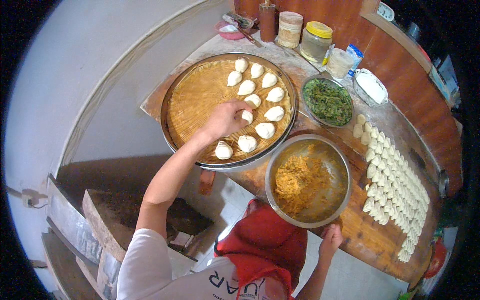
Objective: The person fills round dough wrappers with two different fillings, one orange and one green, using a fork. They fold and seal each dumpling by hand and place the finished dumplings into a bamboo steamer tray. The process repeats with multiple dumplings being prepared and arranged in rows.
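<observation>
My left hand [227, 119] is over a round woven bamboo tray [191, 93], its fingers around a white stuffed dough bun [247, 116]. Another pleated bun [252, 101] sits right beside the fingertips. Several more buns [275, 113] are spread over the right half and front of the tray. At the table's front edge, my right hand [331, 237] has its fingers curled, just below the rim of a steel bowl [270, 187]. Orange shredded filling [294, 178] is heaped in that bowl's left side. Whether the right hand holds anything is hidden.
A bowl of chopped green filling [327, 100] stands behind the steel bowl. Rows of small dough pieces [393, 183] cover the table's right side. Along the back are a yellow-lidded jar [317, 41], a tub of white powder [370, 87] and a pink bowl [229, 30].
</observation>
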`<control>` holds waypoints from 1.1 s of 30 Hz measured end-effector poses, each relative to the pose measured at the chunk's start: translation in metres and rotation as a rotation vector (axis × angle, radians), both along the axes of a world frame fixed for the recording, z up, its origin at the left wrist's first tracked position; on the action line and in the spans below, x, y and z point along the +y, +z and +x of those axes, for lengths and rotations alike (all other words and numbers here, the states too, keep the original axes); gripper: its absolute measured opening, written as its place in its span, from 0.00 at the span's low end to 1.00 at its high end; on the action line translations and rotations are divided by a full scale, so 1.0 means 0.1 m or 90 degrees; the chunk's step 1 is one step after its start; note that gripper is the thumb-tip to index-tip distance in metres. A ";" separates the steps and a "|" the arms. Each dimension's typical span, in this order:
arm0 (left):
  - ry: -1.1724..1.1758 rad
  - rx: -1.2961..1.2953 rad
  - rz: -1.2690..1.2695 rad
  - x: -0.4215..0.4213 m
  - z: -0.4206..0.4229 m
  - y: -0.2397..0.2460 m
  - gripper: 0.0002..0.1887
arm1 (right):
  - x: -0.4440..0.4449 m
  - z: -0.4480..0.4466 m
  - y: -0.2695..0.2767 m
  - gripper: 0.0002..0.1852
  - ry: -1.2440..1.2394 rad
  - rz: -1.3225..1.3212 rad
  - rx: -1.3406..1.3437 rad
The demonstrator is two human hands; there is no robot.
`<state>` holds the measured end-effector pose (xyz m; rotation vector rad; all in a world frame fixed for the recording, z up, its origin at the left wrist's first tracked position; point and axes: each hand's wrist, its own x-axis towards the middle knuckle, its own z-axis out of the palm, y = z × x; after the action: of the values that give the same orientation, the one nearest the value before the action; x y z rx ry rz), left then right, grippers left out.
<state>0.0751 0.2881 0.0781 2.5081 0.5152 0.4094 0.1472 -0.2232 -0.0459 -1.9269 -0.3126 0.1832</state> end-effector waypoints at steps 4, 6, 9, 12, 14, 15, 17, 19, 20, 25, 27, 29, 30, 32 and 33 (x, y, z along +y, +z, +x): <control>-0.033 0.042 0.055 0.05 -0.04 -0.02 0.18 | 0.00 0.01 0.00 0.19 0.025 -0.017 -0.016; -0.051 0.052 0.081 0.09 -0.05 -0.01 0.19 | 0.01 0.02 0.00 0.19 0.034 -0.022 -0.037; -0.094 -0.010 -0.159 0.15 -0.11 0.04 0.20 | 0.01 0.02 -0.01 0.20 0.032 -0.037 -0.062; 0.001 -0.048 -0.121 0.18 -0.39 0.14 0.20 | 0.00 0.01 -0.01 0.20 0.025 -0.026 -0.052; 0.028 -0.012 -0.018 0.17 -0.58 0.19 0.20 | 0.01 0.01 -0.02 0.20 0.030 -0.027 -0.052; -0.001 -0.001 -0.005 0.15 -0.64 0.20 0.21 | 0.01 0.01 -0.03 0.20 0.037 -0.035 -0.064; -0.044 0.028 0.026 0.12 -0.77 0.20 0.22 | 0.03 0.01 -0.03 0.20 0.046 -0.042 -0.076; -0.058 0.042 0.030 0.15 -0.81 0.18 0.23 | 0.05 0.02 -0.02 0.20 0.044 -0.042 -0.067; -0.076 0.038 0.027 0.17 -0.81 0.17 0.22 | 0.06 0.02 -0.01 0.20 0.040 -0.035 -0.074; -0.131 -0.007 -0.015 0.31 -0.81 0.11 0.18 | 0.09 -0.02 0.06 0.21 0.023 -0.010 -0.035; -0.125 -0.008 -0.023 0.35 -0.85 0.12 0.16 | 0.10 -0.04 0.08 0.21 0.013 -0.033 -0.051; -0.054 -0.010 0.013 0.34 -0.90 0.14 0.15 | 0.11 -0.04 0.07 0.21 0.007 -0.034 -0.057; -0.015 -0.003 0.027 0.32 -0.92 0.14 0.15 | 0.11 -0.04 0.06 0.21 0.006 -0.031 -0.059; 0.024 0.008 -0.055 0.25 -0.94 0.13 0.14 | 0.10 -0.02 0.04 0.20 0.016 -0.024 -0.056; 0.046 0.016 -0.097 0.21 -0.94 0.12 0.13 | 0.09 -0.01 0.03 0.19 0.025 -0.021 -0.050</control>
<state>-0.0192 0.3089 0.0899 2.3561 0.6245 0.3526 0.1464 -0.2143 -0.0426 -1.9640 -0.4026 0.1391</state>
